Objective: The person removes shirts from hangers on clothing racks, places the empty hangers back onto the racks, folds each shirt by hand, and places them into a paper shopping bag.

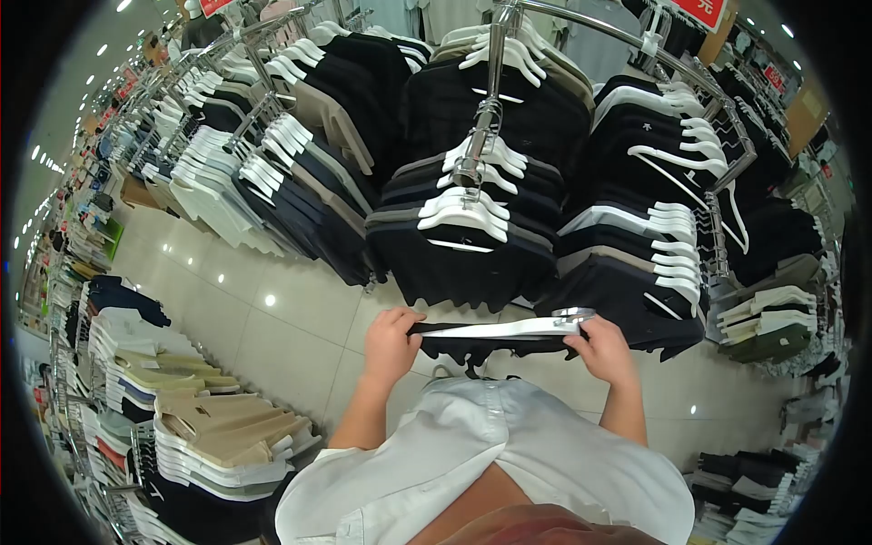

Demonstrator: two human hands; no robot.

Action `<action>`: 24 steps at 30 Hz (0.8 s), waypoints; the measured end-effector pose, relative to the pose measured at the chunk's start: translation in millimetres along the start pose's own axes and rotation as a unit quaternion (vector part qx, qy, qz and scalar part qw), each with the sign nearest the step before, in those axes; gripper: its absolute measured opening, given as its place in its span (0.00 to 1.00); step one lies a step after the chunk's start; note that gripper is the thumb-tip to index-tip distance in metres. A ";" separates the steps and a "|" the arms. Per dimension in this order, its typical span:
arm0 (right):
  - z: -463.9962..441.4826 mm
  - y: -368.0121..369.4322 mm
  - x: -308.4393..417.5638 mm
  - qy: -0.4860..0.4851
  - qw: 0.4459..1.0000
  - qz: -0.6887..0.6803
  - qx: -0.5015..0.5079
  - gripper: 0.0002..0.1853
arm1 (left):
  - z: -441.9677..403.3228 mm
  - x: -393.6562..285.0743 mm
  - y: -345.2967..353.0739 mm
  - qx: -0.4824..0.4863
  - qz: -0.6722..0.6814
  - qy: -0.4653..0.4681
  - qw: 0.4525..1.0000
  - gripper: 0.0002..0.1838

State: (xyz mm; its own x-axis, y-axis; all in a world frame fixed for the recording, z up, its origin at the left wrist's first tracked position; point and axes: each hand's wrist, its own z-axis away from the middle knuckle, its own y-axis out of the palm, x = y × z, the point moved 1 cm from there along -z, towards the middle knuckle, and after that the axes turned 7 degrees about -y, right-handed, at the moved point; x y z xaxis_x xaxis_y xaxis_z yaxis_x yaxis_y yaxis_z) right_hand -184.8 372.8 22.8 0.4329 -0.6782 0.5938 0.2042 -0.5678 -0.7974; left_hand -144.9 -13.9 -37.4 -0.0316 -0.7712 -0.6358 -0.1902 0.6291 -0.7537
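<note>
Beyond a beige top (218, 422) at left, a person's left hand (391, 343) curls around one end of a black garment (468, 347) on a white hanger (500, 329), held before racked dark tops (463, 272); the right hand (607, 351) grips the other.

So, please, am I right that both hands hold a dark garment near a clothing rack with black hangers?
Not quite: the head view shows white hangers, not black, on the rack; the left hand and right hand hold the dark garment.

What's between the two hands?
In the head view, a white strip, apparently a hanger, and a black garment span the stretch from left hand to right hand.
</note>
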 end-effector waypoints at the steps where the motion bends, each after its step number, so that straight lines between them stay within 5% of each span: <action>1: -2.3 -2.4 2.5 -0.009 1.000 -0.006 -0.020 0.13 | -3.8 6.6 -6.7 0.014 0.005 0.000 1.000 0.20; 9: 6.8 -14.0 -11.3 0.047 0.995 -0.073 -0.053 0.15 | -37.9 25.9 -47.3 0.156 0.114 0.045 0.980 0.20; 13: 1.0 -1.5 -0.1 0.023 0.942 -0.293 -0.160 0.18 | -45.5 28.9 -37.2 0.193 0.196 0.141 0.951 0.24; 18: -22.1 16.1 16.2 0.007 0.921 -0.340 -0.188 0.24 | -52.4 3.9 -43.6 0.318 0.239 0.056 0.916 0.18; 21: -35.3 23.3 1.1 -0.016 0.905 -0.363 -0.223 0.27 | -52.1 9.5 -43.1 0.271 0.290 0.159 0.904 0.14; 24: -53.6 22.1 3.5 -0.027 0.888 -0.396 -0.231 0.28 | -48.3 25.0 -36.6 0.256 0.297 0.048 0.919 0.11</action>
State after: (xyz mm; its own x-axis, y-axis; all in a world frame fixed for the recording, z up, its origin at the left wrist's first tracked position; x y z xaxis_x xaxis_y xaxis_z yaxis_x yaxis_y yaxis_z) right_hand -225.8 332.9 13.0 0.3590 0.0363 0.9326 0.0866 -0.9962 0.0054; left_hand -186.1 -60.9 -17.7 -0.0718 -0.2670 -0.9610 0.3746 0.8858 -0.2741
